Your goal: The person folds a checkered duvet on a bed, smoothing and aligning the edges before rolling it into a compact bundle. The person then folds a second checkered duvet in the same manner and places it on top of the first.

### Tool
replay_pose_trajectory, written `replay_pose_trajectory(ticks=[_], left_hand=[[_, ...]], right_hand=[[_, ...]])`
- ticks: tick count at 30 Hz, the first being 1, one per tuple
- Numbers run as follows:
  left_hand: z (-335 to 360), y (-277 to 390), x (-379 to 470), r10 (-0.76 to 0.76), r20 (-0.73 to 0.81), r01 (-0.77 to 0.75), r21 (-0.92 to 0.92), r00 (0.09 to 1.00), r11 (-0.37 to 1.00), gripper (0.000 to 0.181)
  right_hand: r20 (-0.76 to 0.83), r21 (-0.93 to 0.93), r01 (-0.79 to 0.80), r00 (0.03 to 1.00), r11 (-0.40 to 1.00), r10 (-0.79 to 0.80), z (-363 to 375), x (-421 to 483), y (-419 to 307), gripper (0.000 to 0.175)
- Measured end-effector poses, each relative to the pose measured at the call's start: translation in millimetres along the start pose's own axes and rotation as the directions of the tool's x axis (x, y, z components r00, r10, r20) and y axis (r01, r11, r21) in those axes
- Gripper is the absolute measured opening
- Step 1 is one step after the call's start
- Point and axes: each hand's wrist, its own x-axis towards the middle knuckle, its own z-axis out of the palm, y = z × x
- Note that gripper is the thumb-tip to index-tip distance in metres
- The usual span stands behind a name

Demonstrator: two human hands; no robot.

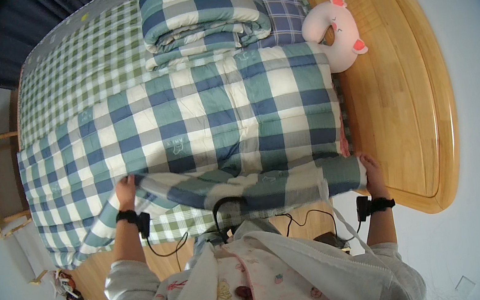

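Note:
A checked quilt (180, 121) in green, navy, grey and cream lies across the near half of a bed. My left hand (126, 192) grips its near edge left of the middle, where the fabric is raised and folded. My right hand (372, 172) holds the quilt's near right corner, beside the wooden headboard. Between both hands the edge hangs in a lifted, slightly blurred band. Under it, a green and white gingham sheet (176, 222) shows. Black straps with small devices sit on both wrists.
A rolled checked quilt (200, 11) lies farther back near a blue plaid pillow (279, 4). A pink neck pillow (334, 35) rests against the wooden headboard (396, 103). Black cables (310, 214) hang close to my body. A wooden shelf (7, 180) stands at the left.

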Motion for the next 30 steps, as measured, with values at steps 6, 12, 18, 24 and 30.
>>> replay_pose_trajectory(ticks=[6, 12, 18, 24, 30], left_hand=[[-0.7, 50.4, 121.6, 0.097, -0.032, -0.100, -0.131, 0.995, 0.986, 0.040], [10.2, 107.9, 192.0, 0.133, -0.099, -0.146, -0.139, 0.986, 0.980, 0.039], [31.3, 143.2, 226.1, 0.135, -0.137, -0.143, -0.047, 0.981, 0.989, 0.041], [63.4, 118.0, 267.6, 0.099, -0.108, -0.121, -0.221, 0.989, 0.968, 0.041], [104.0, 93.6, 273.2, 0.252, 0.241, -0.194, -0.238, 0.937, 0.952, 0.043]], right_hand=[[0.088, 0.378, 0.173, 0.971, 0.909, -0.222, 40.7, 62.0, -47.5, 0.029], [-0.140, 0.203, 0.271, 0.959, 0.941, -0.246, 71.3, 157.2, -68.5, 0.029], [-0.116, 0.206, 0.297, 0.954, 0.933, -0.278, 89.2, 220.4, -92.1, 0.030], [-0.184, 0.107, 0.311, 0.940, 0.944, -0.288, 113.1, 261.7, -112.2, 0.036], [-0.348, -0.140, 0.196, 0.908, 0.971, -0.233, 120.8, 270.9, -101.8, 0.049]])
